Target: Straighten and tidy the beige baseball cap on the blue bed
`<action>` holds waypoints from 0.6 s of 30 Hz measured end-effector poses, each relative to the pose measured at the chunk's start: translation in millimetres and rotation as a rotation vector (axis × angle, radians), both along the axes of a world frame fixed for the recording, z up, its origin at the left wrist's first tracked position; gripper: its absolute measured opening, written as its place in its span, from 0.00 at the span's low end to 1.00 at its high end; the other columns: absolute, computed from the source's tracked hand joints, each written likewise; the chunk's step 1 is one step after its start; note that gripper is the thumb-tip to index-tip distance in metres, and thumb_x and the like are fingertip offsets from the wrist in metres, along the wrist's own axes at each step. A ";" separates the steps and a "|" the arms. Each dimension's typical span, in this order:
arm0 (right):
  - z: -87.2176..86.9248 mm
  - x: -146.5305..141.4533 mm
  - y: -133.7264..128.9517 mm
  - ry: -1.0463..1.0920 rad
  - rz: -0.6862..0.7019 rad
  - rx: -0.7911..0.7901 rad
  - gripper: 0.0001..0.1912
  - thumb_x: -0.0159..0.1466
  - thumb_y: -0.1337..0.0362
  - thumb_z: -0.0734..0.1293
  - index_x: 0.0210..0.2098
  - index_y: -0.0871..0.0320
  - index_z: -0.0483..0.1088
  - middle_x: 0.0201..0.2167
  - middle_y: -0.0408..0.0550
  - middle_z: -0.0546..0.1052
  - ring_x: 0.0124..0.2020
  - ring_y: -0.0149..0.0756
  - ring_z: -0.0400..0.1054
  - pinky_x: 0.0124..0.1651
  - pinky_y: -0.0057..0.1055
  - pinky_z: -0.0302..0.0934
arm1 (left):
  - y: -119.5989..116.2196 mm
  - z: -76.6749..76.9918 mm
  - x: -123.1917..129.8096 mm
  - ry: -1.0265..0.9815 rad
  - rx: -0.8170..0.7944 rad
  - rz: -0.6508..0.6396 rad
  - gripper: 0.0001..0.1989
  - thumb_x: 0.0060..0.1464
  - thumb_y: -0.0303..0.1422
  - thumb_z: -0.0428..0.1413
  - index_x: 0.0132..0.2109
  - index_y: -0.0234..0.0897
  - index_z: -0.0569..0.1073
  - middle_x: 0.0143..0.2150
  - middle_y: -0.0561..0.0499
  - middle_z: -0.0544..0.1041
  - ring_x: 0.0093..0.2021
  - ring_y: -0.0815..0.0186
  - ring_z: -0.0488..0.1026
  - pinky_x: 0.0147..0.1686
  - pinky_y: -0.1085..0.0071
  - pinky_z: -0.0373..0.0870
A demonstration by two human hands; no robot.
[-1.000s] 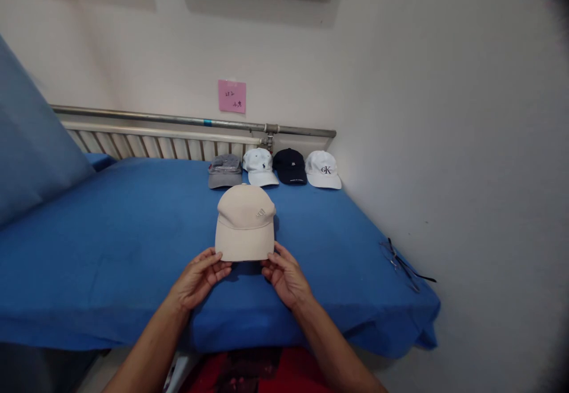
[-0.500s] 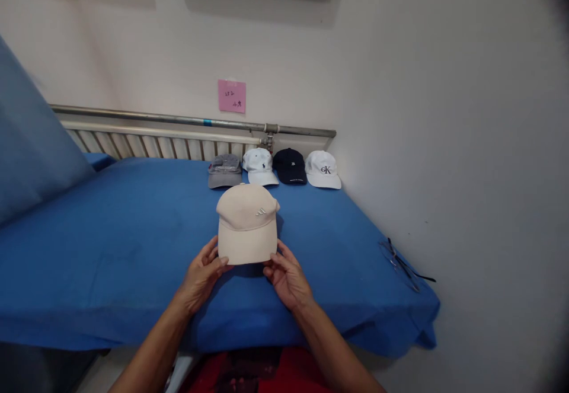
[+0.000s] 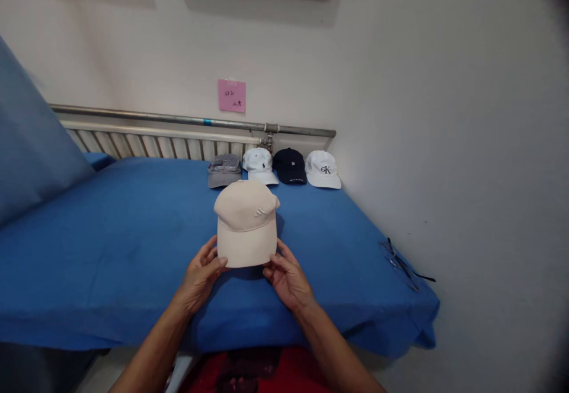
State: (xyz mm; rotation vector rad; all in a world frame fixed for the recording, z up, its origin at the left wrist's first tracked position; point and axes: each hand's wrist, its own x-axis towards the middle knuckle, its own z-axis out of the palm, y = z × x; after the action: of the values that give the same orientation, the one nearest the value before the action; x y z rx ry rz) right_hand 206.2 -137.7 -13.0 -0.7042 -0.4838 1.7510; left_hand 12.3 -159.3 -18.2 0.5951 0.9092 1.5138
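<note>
My left hand (image 3: 201, 279) and right hand (image 3: 290, 281) pinch beige cap (image 3: 246, 206) at brim (image 3: 247, 248) corners; step seems two-handed holding; next move probably needs even pinch.

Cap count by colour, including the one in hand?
Beige cap: 1, its brim held by the left hand and right hand
Grey cap: 1
Dark cap: 1
White: 2, the large-lettered cap and the small-logo cap
Total: 5 caps
</note>
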 end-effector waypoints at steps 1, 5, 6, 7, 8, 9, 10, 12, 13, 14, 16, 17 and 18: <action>-0.3 0.0 0.1 0.002 0.004 0.004 0.27 0.45 0.73 0.75 0.44 0.54 0.70 0.24 0.39 0.75 0.24 0.29 0.68 0.22 0.24 0.58 | -0.5 0.9 0.6 -0.009 0.002 0.004 0.35 0.40 0.22 0.68 0.57 0.35 0.68 0.52 0.42 0.75 0.45 0.60 0.76 0.38 0.69 0.77; -1.2 1.4 0.7 0.009 0.024 0.017 0.26 0.45 0.72 0.75 0.44 0.54 0.70 0.24 0.39 0.75 0.24 0.29 0.69 0.23 0.24 0.58 | -1.7 6.0 1.0 -0.103 0.007 0.028 0.30 0.41 0.18 0.66 0.54 0.32 0.70 0.44 0.43 0.80 0.41 0.61 0.78 0.37 0.69 0.78; -1.4 2.1 0.8 0.006 0.037 0.022 0.26 0.46 0.72 0.75 0.44 0.54 0.70 0.25 0.39 0.75 0.24 0.29 0.69 0.23 0.24 0.58 | -0.8 7.4 -0.3 -0.150 -0.009 0.041 0.27 0.43 0.17 0.64 0.53 0.31 0.71 0.42 0.44 0.80 0.38 0.62 0.79 0.36 0.70 0.78; -1.6 2.8 0.7 0.001 0.053 0.027 0.26 0.46 0.72 0.75 0.44 0.54 0.70 0.25 0.39 0.76 0.24 0.29 0.69 0.23 0.23 0.58 | 0.7 8.7 -2.1 -0.200 -0.031 0.053 0.23 0.45 0.17 0.62 0.50 0.30 0.72 0.39 0.44 0.81 0.36 0.63 0.79 0.35 0.71 0.78; -1.8 3.4 0.6 -0.005 0.070 0.031 0.26 0.46 0.72 0.75 0.44 0.54 0.70 0.26 0.39 0.76 0.24 0.29 0.68 0.23 0.23 0.59 | 2.9 10.0 -4.4 -0.247 -0.057 0.063 0.18 0.47 0.17 0.60 0.47 0.29 0.74 0.37 0.45 0.81 0.34 0.64 0.79 0.34 0.72 0.78; -2.0 3.9 0.4 -0.013 0.089 0.036 0.25 0.46 0.72 0.74 0.44 0.54 0.70 0.25 0.39 0.75 0.24 0.29 0.68 0.23 0.23 0.59 | 5.5 11.1 -7.0 -0.286 -0.081 0.071 0.13 0.49 0.17 0.58 0.44 0.28 0.75 0.35 0.45 0.81 0.32 0.65 0.79 0.34 0.72 0.78; -2.3 4.3 0.0 -0.023 0.109 0.040 0.25 0.46 0.72 0.74 0.44 0.54 0.71 0.25 0.39 0.75 0.23 0.29 0.68 0.22 0.24 0.59 | 8.2 12.2 -9.6 -0.314 -0.101 0.077 0.10 0.51 0.17 0.56 0.40 0.28 0.75 0.33 0.45 0.81 0.31 0.66 0.79 0.34 0.73 0.78; -2.9 4.6 -0.7 -0.040 0.142 0.048 0.24 0.46 0.72 0.74 0.43 0.56 0.71 0.24 0.39 0.75 0.22 0.29 0.67 0.20 0.24 0.58 | 12.6 13.9 -13.8 -0.337 -0.124 0.083 0.08 0.52 0.17 0.53 0.36 0.28 0.76 0.30 0.46 0.81 0.29 0.66 0.79 0.37 0.71 0.78; -3.3 4.5 -1.0 -0.048 0.158 0.052 0.24 0.46 0.73 0.74 0.43 0.56 0.72 0.24 0.40 0.75 0.21 0.28 0.66 0.19 0.24 0.57 | 13.8 14.6 -15.0 -0.346 -0.135 0.086 0.09 0.52 0.17 0.52 0.36 0.29 0.76 0.29 0.46 0.81 0.29 0.65 0.79 0.39 0.70 0.78; -3.5 4.4 -1.2 -0.054 0.172 0.054 0.23 0.46 0.73 0.74 0.42 0.57 0.72 0.24 0.40 0.75 0.20 0.28 0.66 0.19 0.23 0.57 | 14.1 15.2 -15.5 -0.351 -0.146 0.087 0.09 0.51 0.17 0.52 0.36 0.29 0.76 0.29 0.46 0.81 0.29 0.64 0.80 0.40 0.68 0.78; -3.5 4.2 -1.3 -0.059 0.189 0.056 0.22 0.46 0.72 0.73 0.42 0.58 0.73 0.24 0.40 0.75 0.20 0.28 0.66 0.19 0.23 0.58 | 12.7 16.2 -14.9 -0.356 -0.155 0.083 0.11 0.50 0.16 0.53 0.37 0.30 0.76 0.31 0.45 0.82 0.31 0.61 0.80 0.43 0.64 0.78; -3.2 4.2 -1.2 -0.061 0.196 0.056 0.22 0.46 0.72 0.73 0.42 0.58 0.73 0.25 0.40 0.75 0.21 0.28 0.66 0.19 0.23 0.58 | 11.2 16.7 -14.1 -0.355 -0.153 0.083 0.12 0.48 0.16 0.53 0.39 0.31 0.76 0.32 0.46 0.82 0.32 0.60 0.81 0.44 0.63 0.78; -2.8 4.1 -1.0 -0.063 0.201 0.056 0.22 0.46 0.72 0.74 0.42 0.58 0.73 0.26 0.41 0.76 0.21 0.27 0.66 0.19 0.23 0.59 | 9.5 17.1 -13.1 -0.353 -0.148 0.085 0.14 0.47 0.16 0.54 0.40 0.32 0.76 0.32 0.46 0.83 0.33 0.59 0.81 0.44 0.62 0.78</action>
State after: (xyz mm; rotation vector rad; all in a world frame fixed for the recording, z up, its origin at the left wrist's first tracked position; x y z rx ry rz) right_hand 210.3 -138.7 -15.8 -0.6922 -0.6636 1.8986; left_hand -0.8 -149.9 -1.1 0.1746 0.7706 1.5497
